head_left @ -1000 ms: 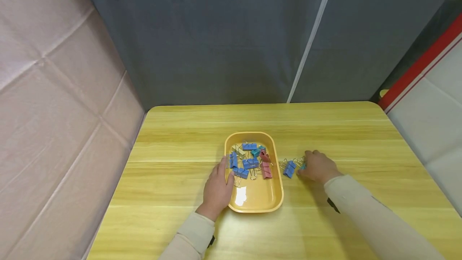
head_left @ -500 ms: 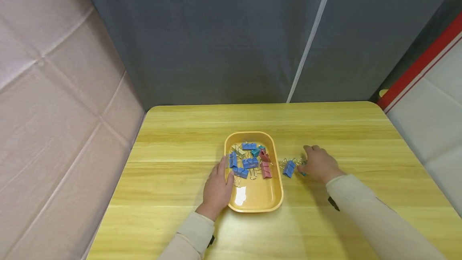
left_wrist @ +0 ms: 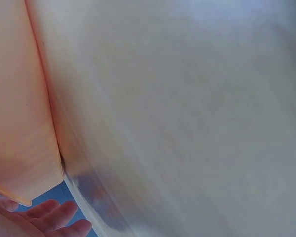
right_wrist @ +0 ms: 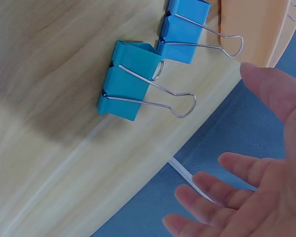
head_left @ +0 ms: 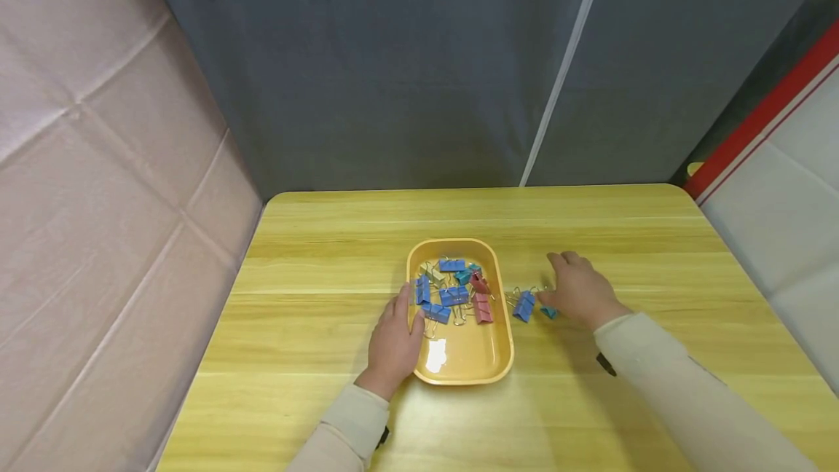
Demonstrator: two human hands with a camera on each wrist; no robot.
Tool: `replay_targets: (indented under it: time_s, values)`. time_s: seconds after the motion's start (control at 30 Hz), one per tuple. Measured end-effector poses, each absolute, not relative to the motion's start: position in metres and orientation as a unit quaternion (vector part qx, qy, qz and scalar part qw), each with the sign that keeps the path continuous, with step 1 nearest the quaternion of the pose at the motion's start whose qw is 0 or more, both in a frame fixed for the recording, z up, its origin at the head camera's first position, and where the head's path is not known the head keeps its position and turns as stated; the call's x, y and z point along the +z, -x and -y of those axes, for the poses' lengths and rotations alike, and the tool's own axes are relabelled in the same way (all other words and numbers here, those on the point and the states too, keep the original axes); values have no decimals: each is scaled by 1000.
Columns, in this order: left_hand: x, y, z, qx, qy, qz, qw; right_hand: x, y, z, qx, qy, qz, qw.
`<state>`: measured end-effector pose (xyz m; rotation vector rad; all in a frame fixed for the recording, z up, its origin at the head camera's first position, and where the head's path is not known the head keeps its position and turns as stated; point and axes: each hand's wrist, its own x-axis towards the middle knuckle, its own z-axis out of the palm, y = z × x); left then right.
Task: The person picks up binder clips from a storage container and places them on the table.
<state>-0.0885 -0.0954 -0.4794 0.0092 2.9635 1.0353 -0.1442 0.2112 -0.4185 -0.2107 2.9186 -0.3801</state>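
Observation:
A yellow-orange tray (head_left: 467, 366) holds several binder clips, among them blue clips (head_left: 454, 296), a pink clip (head_left: 483, 308) and a pale yellow clip (head_left: 433, 272). My left hand (head_left: 395, 344) rests along the tray's left side, its fingers fairly straight and the thumb at the rim. To the right of the tray, a blue binder clip (head_left: 524, 306) and a teal binder clip (right_wrist: 129, 80) lie on the table. My right hand (head_left: 582, 291) hovers by the teal clip, fingers spread and holding nothing. From the head, it partly hides that clip.
The light wooden table (head_left: 328, 268) ends at a dark grey curtain (head_left: 393, 93) at the back. A pinkish padded wall (head_left: 111, 202) stands on the left, and a white panel with a red edge (head_left: 773, 108) on the right.
My right hand has let go of the teal clip, spread its fingers and shifted slightly away toward the back. The left hand and tray have hardly moved.

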Motion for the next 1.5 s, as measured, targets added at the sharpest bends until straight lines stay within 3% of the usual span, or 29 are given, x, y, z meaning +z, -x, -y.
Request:
replay_targets:
  time_s: [0.93, 1.5]
  values:
    - [-479, 88, 95, 326, -6, -945, -1, -398, 141, -185, -141, 153, -978, -14]
    - [-477, 88, 95, 327, -5, -945, 4, -398, 144, -158, -117, 194, -973, -32]
